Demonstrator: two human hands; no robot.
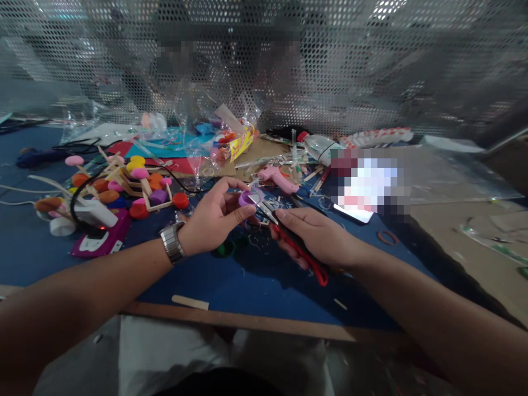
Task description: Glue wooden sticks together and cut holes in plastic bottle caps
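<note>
Between the thumb and fingers of my left hand (214,214) is a small purple bottle cap (246,199), raised above the table. My right hand (315,234) is wrapped round what look like red-handled pliers (303,252), with narrow silver jaws that reach the cap. Whether the jaws grip the cap's edge or only touch it, I cannot tell. Behind my hands a pink glue gun (278,179) lies on its side. A green cap (226,247) rests in shadow below my left hand.
At left stand craft-stick pieces (142,192) with colourful round parts, beside a purple power strip (101,236) and white plug. A lit phone (355,212) and plastic bottle (319,147) lie right of centre. One loose craft stick (190,302) is by the front edge. Perforated metal (264,66) rises behind.
</note>
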